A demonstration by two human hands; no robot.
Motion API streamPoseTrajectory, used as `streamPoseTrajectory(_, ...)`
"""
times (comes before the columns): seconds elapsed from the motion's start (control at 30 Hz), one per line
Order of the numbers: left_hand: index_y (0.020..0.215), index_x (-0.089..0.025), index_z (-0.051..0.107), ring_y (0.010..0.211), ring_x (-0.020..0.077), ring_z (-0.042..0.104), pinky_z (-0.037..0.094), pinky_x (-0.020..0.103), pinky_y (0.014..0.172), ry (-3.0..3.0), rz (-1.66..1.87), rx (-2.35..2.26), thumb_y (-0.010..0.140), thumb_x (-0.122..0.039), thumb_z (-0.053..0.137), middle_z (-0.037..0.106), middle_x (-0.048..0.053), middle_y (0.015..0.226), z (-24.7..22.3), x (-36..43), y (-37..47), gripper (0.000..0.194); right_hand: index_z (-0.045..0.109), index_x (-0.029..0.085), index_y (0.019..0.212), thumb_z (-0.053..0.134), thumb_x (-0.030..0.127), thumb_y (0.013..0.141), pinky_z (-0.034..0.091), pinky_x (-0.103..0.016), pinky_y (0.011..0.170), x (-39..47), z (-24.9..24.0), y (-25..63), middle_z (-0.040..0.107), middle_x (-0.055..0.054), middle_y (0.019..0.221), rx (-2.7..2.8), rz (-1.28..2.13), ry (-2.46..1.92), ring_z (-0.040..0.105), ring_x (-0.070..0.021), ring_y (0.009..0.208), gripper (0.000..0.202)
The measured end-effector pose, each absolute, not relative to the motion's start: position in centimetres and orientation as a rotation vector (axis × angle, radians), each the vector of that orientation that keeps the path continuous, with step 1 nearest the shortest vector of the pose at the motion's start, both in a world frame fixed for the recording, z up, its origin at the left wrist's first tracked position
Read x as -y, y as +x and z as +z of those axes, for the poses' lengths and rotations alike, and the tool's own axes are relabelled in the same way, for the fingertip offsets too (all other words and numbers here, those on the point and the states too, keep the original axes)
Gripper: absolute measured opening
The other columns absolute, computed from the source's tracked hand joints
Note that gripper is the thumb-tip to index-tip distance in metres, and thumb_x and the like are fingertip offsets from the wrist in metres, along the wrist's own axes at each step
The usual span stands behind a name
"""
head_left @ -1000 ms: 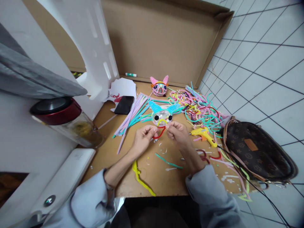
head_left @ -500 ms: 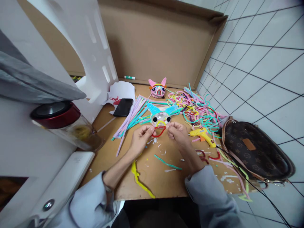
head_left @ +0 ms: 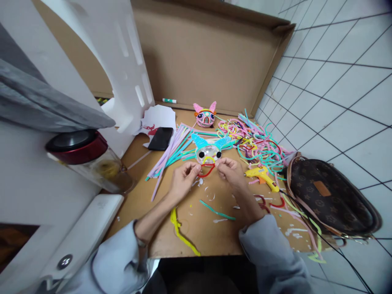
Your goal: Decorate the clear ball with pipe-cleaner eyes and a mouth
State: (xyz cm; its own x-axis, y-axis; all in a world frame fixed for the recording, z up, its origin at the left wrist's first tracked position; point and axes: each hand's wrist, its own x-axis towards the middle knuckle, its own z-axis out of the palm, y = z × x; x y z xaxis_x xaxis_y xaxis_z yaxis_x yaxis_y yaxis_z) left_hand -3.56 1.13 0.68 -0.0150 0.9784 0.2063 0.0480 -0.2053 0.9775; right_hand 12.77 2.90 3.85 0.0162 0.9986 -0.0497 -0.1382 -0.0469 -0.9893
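A bent red pipe cleaner (head_left: 207, 173) spans the gap between my two hands. My left hand (head_left: 185, 178) pinches its left end, and my right hand (head_left: 229, 171) pinches the right end. Just beyond my fingertips is a clear round ornament (head_left: 209, 152) with light-blue ears, two black-and-white eyes and a yellow arch on its front. Whether the red piece touches it I cannot tell. Farther back stands a finished-looking pink-eared ornament (head_left: 205, 118).
Behind my right hand lies a yellow glue gun (head_left: 262, 178); a tangled pile of pipe cleaners (head_left: 257, 141) is beyond it. A brown bag (head_left: 330, 196) sits right. Straight pipe cleaners (head_left: 170, 153), a black phone (head_left: 160, 139) and a red-lidded bottle (head_left: 107, 167) are left.
The red pipe cleaner's loop has shifted shape slightly between my fingers. The whole view has moved a little, and both hands keep their pinch.
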Motion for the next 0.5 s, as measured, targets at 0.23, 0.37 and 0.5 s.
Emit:
streamPoseTrajectory(0.23,0.091,-0.018,0.07,0.06,0.0117,0.05,0.04,0.024,0.058,1.569,1.433,-1.222,0.078,-0.038,0.069,0.066,0.002,0.076,0.98,-0.85,-3.49,0.024,0.066,0.017,0.06,0.075,0.033,0.056,0.037,-0.022,0.053,-2.62,3.61,12.66,0.061,0.003,0.056,1.252,1.222,-1.164,0.049,-0.0088,0.054,0.018)
streamPoseTrajectory(0.37,0.077,-0.019,0.072,0.061,0.0134,0.05,0.04,0.025,0.059,1.677,1.388,-1.21,0.078,-0.035,0.068,0.063,0.002,0.068,0.69,-0.92,-3.53,0.017,0.069,0.018,0.062,0.074,0.033,0.06,0.043,-0.025,0.059,-2.48,3.44,12.51,0.066,0.001,0.062,1.321,1.216,-1.126,0.054,-0.0118,0.06,0.016)
streamPoseTrajectory(0.5,0.078,-0.018,0.071,0.062,0.014,0.054,0.043,0.026,0.061,1.644,1.336,-1.187,0.079,-0.036,0.066,0.064,0.003,0.068,0.36,-1.04,-3.5,0.019,0.069,0.019,0.062,0.074,0.033,0.06,0.042,-0.024,0.055,-2.51,3.21,12.44,0.065,0.001,0.06,1.346,1.205,-1.117,0.052,-0.0117,0.056,0.015)
